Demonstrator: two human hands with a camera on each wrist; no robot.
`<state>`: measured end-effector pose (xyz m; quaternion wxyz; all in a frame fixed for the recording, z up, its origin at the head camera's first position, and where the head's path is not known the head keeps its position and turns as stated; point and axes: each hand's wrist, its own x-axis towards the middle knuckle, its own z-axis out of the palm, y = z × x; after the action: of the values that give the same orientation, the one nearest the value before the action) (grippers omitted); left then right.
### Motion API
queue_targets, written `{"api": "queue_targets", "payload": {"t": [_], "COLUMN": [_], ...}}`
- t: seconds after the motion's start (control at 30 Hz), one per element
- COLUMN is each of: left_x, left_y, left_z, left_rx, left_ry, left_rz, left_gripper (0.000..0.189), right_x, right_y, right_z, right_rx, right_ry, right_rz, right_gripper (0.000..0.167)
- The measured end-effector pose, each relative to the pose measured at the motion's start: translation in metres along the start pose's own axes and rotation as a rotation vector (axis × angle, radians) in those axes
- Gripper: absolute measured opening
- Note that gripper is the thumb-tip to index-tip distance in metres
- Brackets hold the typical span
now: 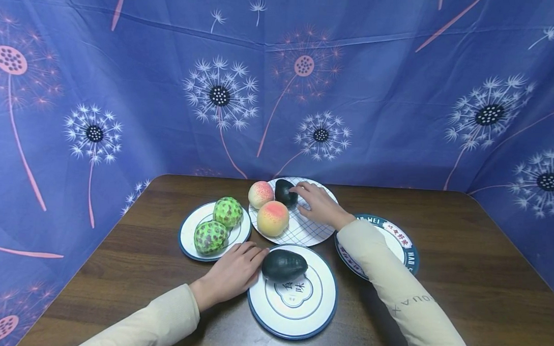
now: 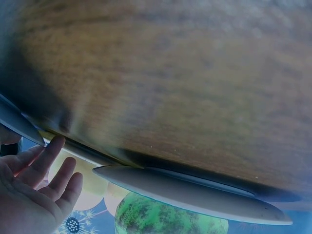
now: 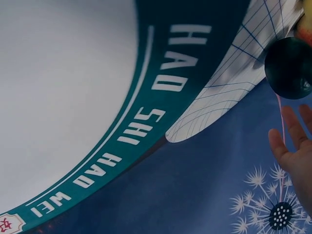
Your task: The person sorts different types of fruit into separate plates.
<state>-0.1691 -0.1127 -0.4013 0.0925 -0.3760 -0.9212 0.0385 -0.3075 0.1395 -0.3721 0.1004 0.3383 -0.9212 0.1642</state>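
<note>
My left hand [image 1: 237, 269] is at the left rim of the front white plate [image 1: 294, 321], its fingers extended beside a dark green avocado [image 1: 284, 266]. In the left wrist view those fingers [image 2: 56, 178] are spread; the thumb is mostly hidden. Over the checked plate [image 1: 309, 230] reaches my right hand [image 1: 320, 205], fingertips near a second dark avocado [image 1: 284, 192]. The right wrist view shows a gap between the loosely spread fingers [image 3: 292, 129] and that avocado [image 3: 288, 68]. Two peaches, one behind [image 1: 260, 194] and one in front [image 1: 273, 218], share the checked plate.
Two green speckled fruits, one behind [image 1: 228, 212] and one in front [image 1: 210, 237], sit on a blue-rimmed plate [image 1: 189, 249] at the left. A green-rimmed plate [image 1: 409, 249] lies partly under the right sleeve [image 1: 392, 284]. Behind the wooden table [image 1: 484, 282] hangs a blue dandelion-print cloth [image 1: 376, 95].
</note>
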Motion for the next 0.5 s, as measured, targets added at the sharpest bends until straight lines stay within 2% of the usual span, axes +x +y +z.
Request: {"api": "queue_targets", "payload": {"t": [0.23,0.5], "left_x": [0.000,0.000], "left_y": [-0.001,-0.001], "left_z": [0.000,0.000], "left_rx": [-0.011,-0.006], "left_ry": [-0.012,-0.018], "left_rz": [0.000,-0.002], "left_gripper": [0.047,0.047], "right_x": [0.011,0.022], "right_y": [0.000,-0.001], "right_z": [0.001,0.003], "right_rx": [-0.010,0.003], "right_ry": [-0.046,-0.096], "right_rz": [0.075,0.116], "right_gripper": [0.054,0.056]}}
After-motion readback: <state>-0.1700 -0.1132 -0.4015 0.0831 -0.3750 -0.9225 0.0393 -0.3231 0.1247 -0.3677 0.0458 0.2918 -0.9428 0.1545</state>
